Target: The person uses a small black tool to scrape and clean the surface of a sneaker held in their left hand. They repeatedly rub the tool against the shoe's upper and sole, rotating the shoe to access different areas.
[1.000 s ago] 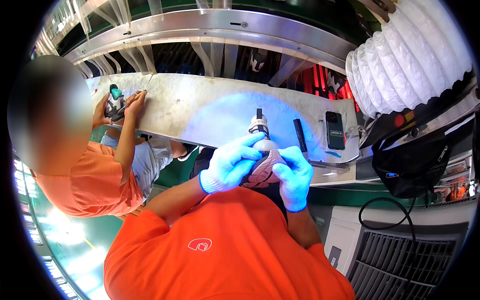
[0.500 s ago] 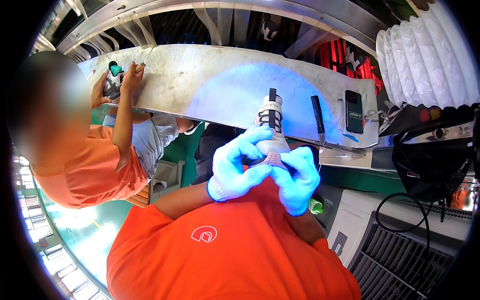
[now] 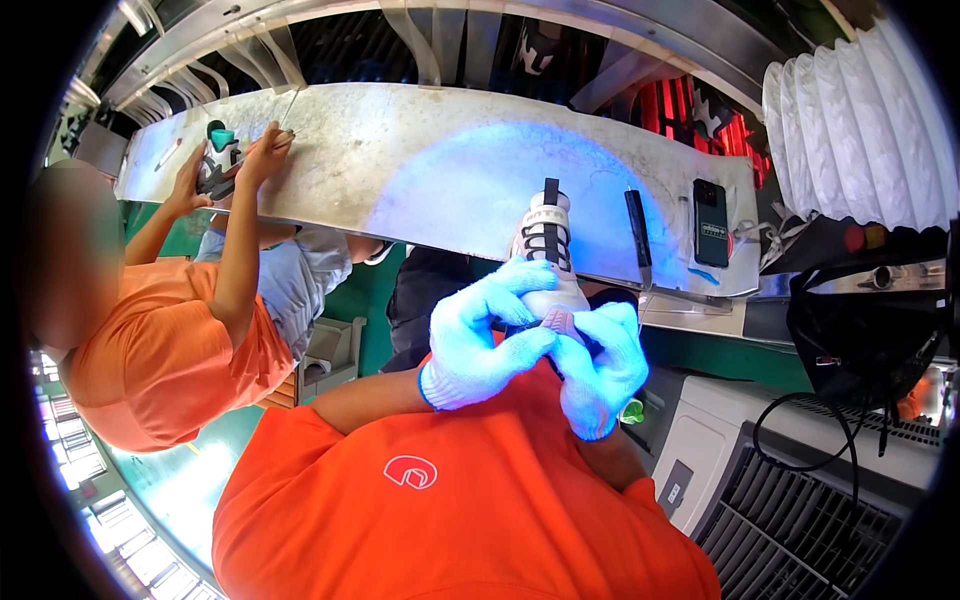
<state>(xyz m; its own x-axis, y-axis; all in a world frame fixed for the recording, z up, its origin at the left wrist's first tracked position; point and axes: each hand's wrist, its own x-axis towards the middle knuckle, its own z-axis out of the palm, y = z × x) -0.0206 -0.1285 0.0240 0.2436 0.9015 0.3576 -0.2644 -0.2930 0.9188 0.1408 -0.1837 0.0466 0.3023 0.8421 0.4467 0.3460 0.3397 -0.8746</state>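
A white sneaker (image 3: pixel 545 240) with black lacing and a dark heel tab points its toe toward my chest, at the bench's near edge. Around the left of its toe, my gloved left hand (image 3: pixel 487 335) is closed. My gloved right hand (image 3: pixel 603 365) pinches at the toe's right side. Between the two hands shows a pinkish-brown toe part (image 3: pixel 560 320) of the sneaker. Both gloves are knitted and glow blue under the light. The fingertips partly hide the toe.
The pale bench (image 3: pixel 330 160) bears a black pen-like tool (image 3: pixel 638 235) and a dark phone (image 3: pixel 710 222) at right. A white ribbed duct (image 3: pixel 860 130) hangs at upper right. On the left, a co-worker in orange (image 3: pixel 185 340) handles another shoe (image 3: pixel 218 165). A grilled machine (image 3: pixel 790 520) stands lower right.
Both hands and the sneaker have shifted slightly to the right in the picture, and less of the pinkish-brown toe part shows. The co-worker has leaned down and away to the left.
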